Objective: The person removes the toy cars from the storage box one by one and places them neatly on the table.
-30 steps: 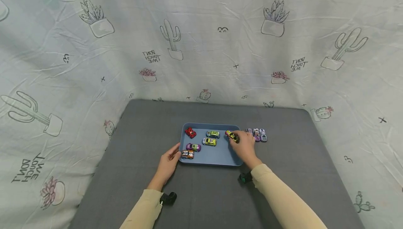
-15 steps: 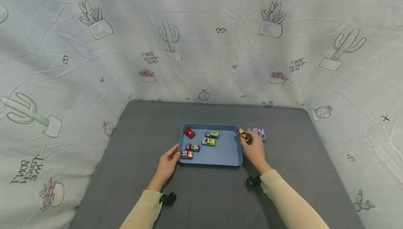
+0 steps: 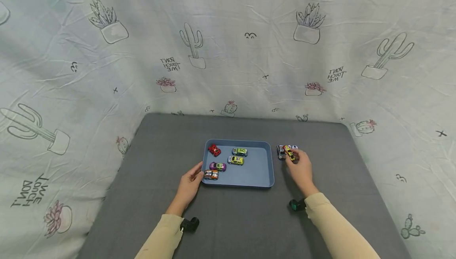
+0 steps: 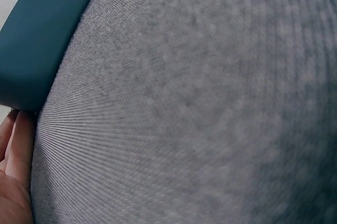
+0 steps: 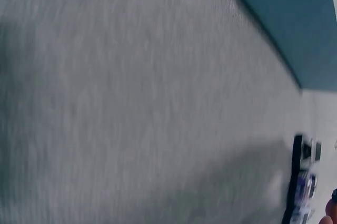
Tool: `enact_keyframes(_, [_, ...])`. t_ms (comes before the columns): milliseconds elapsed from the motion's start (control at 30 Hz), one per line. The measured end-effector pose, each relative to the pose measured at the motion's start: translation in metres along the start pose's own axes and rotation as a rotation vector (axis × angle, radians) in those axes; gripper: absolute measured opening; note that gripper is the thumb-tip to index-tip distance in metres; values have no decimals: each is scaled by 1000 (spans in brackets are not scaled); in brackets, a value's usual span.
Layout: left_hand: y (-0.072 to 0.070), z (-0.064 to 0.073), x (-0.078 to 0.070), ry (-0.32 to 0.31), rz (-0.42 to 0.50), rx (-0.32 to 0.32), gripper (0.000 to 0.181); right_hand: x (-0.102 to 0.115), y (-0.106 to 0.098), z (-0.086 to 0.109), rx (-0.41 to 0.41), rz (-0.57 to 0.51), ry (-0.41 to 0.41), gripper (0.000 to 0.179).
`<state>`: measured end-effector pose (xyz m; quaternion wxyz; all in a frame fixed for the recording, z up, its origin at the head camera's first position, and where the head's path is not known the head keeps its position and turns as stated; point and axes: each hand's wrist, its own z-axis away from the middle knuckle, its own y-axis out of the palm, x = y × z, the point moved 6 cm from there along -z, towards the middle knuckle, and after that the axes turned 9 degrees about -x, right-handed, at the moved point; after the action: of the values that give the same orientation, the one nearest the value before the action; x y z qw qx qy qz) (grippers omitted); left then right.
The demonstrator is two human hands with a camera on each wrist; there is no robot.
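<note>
My right hand pinches a yellow, red and black toy car to the right of the tray. The held car overlaps a row of toy cars and partly hides them; a dark-and-silver car shows at the row's left end. In the right wrist view, part of the row includes a purple car, and fingertips appear at the corner. My left hand touches the left edge of the blue tray. Straight fingers meet the tray's lower edge in the left wrist view.
Inside the tray are a red car, a green car, a yellow car, a purple-and-green car and an orange-and-white car. The tray lies on grey cloth, with a cactus-print curtain behind.
My right hand has carried the yellow, red and black toy car rightward, from above the tray's right side to over the row of cars. The left hand stays at the tray.
</note>
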<state>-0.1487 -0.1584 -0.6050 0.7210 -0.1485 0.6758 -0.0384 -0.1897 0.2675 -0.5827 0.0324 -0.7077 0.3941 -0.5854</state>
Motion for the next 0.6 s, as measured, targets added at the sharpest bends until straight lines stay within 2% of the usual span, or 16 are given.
enact_keyframes(33, [0, -2, 6, -1, 5, -3, 42, -3, -2, -1, -8, -3, 14, 35])
enact_keyframes(133, [1, -4, 11, 14, 1, -8, 42, -12, -8, -4, -27, 5, 55, 37])
enact_keyframes(367, [0, -4, 11, 24, 4, -13, 41, -30, -19, -14, -66, 28, 131, 38])
enact_keyframes(500, [1, -4, 13, -1, 14, -3, 41, -39, -22, -21, -82, 36, 153, 38])
enact_keyframes(600, [1, -4, 14, -10, 18, -1, 41, -49, -24, -23, -75, 2, 216, 41])
